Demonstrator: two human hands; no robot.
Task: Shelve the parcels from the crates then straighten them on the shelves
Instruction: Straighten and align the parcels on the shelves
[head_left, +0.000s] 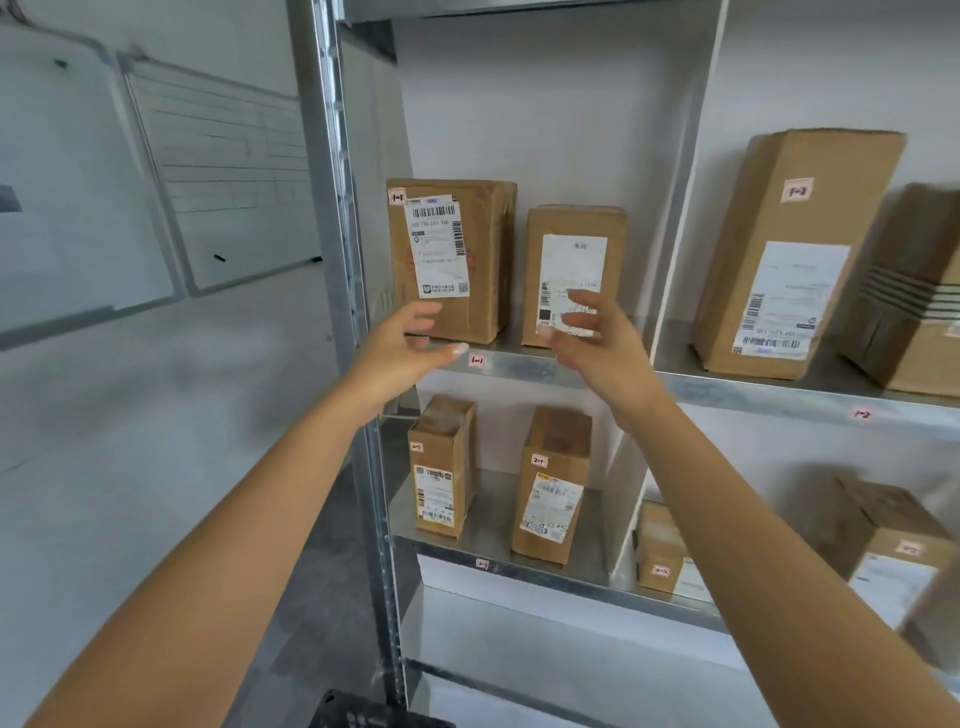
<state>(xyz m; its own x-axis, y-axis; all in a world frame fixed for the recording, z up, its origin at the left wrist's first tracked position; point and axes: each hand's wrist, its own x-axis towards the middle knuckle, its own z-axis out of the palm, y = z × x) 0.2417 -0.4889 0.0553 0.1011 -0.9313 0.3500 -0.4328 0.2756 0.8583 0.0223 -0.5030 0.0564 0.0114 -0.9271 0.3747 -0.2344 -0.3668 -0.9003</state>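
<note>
Two brown parcels stand upright on the upper shelf (524, 366) marked 1-1: a wide one (483, 260) on the left and a narrower one (574, 228) to its right. My left hand (400, 348) hovers in front of the wide parcel's lower edge, fingers relaxed and holding nothing. In front of the narrower parcel's label, my right hand (597, 338) is raised with loosely spread fingers and holds nothing; whether it touches the parcel I cannot tell. Below, on the shelf marked 2-1, stand two smaller parcels, one at the left (441, 467) and one at the right (556, 483).
The bay to the right holds a tall leaning parcel (789, 249) and more boxes (914, 291), with others on the shelf below (883, 535). A metal upright (343, 208) borders the bay on the left. A dark crate corner (363, 714) shows at the bottom. Whiteboards (223, 171) lean on the left wall.
</note>
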